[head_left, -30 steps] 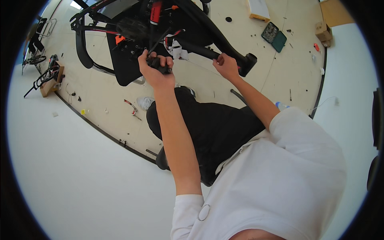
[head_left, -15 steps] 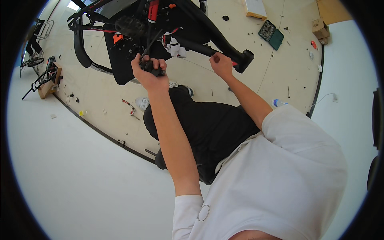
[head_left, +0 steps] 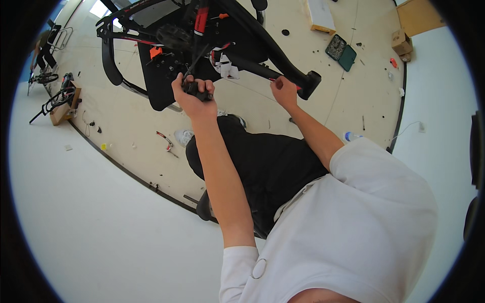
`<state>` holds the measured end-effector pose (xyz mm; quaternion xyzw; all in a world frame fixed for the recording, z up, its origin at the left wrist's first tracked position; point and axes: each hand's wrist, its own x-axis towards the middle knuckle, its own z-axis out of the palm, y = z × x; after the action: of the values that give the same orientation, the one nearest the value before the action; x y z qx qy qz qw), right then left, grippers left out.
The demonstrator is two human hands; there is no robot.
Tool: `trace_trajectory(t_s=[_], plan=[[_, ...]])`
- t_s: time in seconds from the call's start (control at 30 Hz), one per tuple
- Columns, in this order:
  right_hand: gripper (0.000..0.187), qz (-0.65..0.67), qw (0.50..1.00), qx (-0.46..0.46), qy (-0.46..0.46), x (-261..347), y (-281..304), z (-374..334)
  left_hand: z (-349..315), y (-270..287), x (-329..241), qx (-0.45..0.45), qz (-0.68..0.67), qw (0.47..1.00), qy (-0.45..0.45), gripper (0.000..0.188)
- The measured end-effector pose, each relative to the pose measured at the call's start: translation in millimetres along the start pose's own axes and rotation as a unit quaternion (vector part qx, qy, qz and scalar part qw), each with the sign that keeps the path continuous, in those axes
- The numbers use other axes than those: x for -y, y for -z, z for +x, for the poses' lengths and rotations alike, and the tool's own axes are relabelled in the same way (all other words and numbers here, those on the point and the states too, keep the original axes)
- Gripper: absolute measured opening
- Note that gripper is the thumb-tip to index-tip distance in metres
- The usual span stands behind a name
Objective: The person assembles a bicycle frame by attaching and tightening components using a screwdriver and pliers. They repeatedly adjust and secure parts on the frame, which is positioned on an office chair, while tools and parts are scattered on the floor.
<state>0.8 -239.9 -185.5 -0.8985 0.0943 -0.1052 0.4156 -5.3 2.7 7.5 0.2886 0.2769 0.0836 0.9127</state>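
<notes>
A black bicycle frame with red markings (head_left: 277, 46) lies across the top of the view, its short open tube end (head_left: 313, 81) to the right. My left hand (head_left: 196, 103) is closed round a chunky black part (head_left: 194, 90) below the frame; a thin dark rod rises beside the fingers. Whether this part joins the frame, I cannot tell. My right hand (head_left: 284, 93) is closed, thumb and fingertips pinched together at the slimmer frame tube near its right end. Anything between those fingertips is too small to make out. White wrapping (head_left: 225, 66) hangs at the tube between my hands.
Under the frame stands a black chair (head_left: 156, 91) with curved armrests, loose small parts and an orange piece (head_left: 156, 52) on it. An open green case (head_left: 346, 57), a white box (head_left: 322, 17), a cardboard box (head_left: 402, 42) and scattered parts lie on the floor. A person (head_left: 46, 48) is far left.
The whole scene has shifted slightly down and right in the picture. Both hands keep nearly the same places at the frame. More of the far-left person shows.
</notes>
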Motion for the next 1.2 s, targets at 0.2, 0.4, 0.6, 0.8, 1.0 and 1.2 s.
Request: trace_trajectory(t_s=[0.2, 0.4, 0.6, 0.8, 1.0, 1.2], plan=[[0.025, 0.045, 0.999, 0.001, -0.028, 4, -2, 4, 4, -6, 7, 0.024, -0.011, 1.0, 0.01, 0.032], [0.028, 0.024, 0.999, -0.01, -0.031, 7, -1, 6, 3, -12, 7, 0.019, 0.002, 1.0, 0.009, 0.032], [0.027, 0.019, 0.999, 0.009, -0.046, 10, 4, 7, 10, -10, 9, 0.015, -0.006, 1.0, 0.012, 0.032], [0.027, 0.014, 0.998, 0.02, -0.055, 9, 5, 8, 12, -21, 17, 0.008, 0.015, 1.0, 0.012, 0.032], [0.029, -0.01, 0.998, 0.0, -0.066, 9, -4, 8, 15, -22, 21, 0.016, 0.022, 0.999, 0.017, 0.033], [0.029, -0.001, 0.996, -0.017, -0.084, 8, -8, 8, 6, -24, 18, -0.009, 0.043, 0.999, 0.019, 0.032]])
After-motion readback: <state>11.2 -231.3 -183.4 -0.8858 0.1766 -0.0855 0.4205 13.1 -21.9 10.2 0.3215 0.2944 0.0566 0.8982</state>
